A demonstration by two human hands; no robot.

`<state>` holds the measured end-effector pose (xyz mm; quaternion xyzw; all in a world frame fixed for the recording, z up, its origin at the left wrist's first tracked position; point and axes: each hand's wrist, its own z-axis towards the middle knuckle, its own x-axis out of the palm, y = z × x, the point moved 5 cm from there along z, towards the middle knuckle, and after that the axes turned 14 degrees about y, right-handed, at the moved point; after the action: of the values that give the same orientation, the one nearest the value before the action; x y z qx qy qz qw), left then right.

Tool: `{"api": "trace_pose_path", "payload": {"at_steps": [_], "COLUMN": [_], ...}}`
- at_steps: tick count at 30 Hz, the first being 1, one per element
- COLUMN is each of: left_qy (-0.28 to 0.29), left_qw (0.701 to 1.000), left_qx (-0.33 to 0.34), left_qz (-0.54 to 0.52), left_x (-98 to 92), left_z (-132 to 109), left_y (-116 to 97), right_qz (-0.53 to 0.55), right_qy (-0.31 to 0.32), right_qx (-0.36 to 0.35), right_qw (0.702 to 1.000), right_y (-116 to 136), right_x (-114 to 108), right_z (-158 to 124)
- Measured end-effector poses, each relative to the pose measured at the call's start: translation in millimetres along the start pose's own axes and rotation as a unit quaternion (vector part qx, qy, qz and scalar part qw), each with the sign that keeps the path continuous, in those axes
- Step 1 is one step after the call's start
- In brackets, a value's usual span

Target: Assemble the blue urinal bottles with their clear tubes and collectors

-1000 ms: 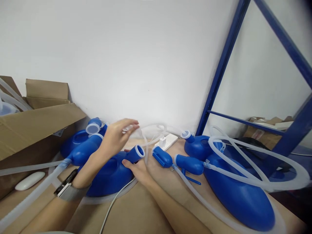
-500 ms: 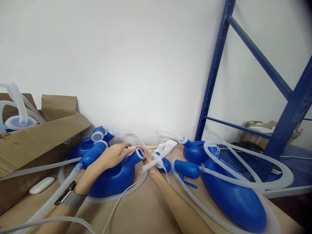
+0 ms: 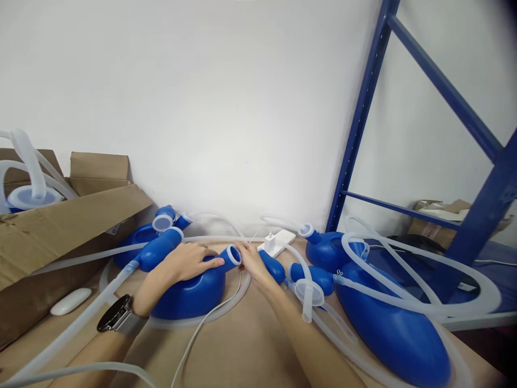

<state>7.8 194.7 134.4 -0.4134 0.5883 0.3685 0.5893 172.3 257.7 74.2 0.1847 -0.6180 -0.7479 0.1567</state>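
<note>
A blue plastic urinal bottle [image 3: 189, 296] with a white-rimmed open mouth [image 3: 233, 255] sits on the brown table, its neck tilted up to the right. My left hand [image 3: 193, 262] is wrapped over the bottle's top at the handle, the thumb lying along the neck. From the other side, my right hand [image 3: 251, 261] has its fingers closed at the neck just below the rim; some fingertips are hidden. Right of my right wrist lies a translucent cap with a tube [image 3: 309, 292], over a blue funnel-shaped receptacle [image 3: 315, 275]. Another blue receptacle [image 3: 272, 266] lies beside my right hand.
A cardboard box [image 3: 72, 226] with tubing inside stands at left, a white computer mouse [image 3: 71, 302] before it. A blue receptacle [image 3: 159, 250] is near the box. Behind lies a power strip [image 3: 280, 242]. More blue bottles [image 3: 391, 323] with coiled tubing and a blue shelf frame [image 3: 359, 118] are at right.
The translucent cap with its tube has gone from beside my right hand to the right, onto the blue receptacle. My left hand has settled down onto the bottle, its thumb now on the neck.
</note>
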Motion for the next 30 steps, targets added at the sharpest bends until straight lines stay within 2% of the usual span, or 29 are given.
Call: {"api": "trace_pose_path", "payload": {"at_steps": [6, 11, 20, 30], "left_qy": [0.025, 0.035, 0.038, 0.038], "left_qw": [0.999, 0.999, 0.999, 0.999], "left_qx": [0.004, 0.008, 0.004, -0.008], "left_qz": [0.021, 0.02, 0.023, 0.034], "left_x": [0.3, -0.4, -1.9, -1.4], "left_z": [1.2, 1.8, 0.6, 3.4], "left_y": [-3.0, -3.9, -7.2, -7.4], "right_qz": [-0.161, -0.243, -0.248, -0.249], "right_qy": [-0.076, -0.069, -0.06, -0.007], "right_qx": [-0.073, -0.124, -0.205, -0.289], "right_qw": [0.981, 0.96, 0.945, 0.924], "right_y": [24.2, 41.1, 39.0, 50.3], "right_x": [-4.6, -1.4, 7.6, 17.9], "right_z": [-9.0, -12.6, -14.6, -15.7]}}
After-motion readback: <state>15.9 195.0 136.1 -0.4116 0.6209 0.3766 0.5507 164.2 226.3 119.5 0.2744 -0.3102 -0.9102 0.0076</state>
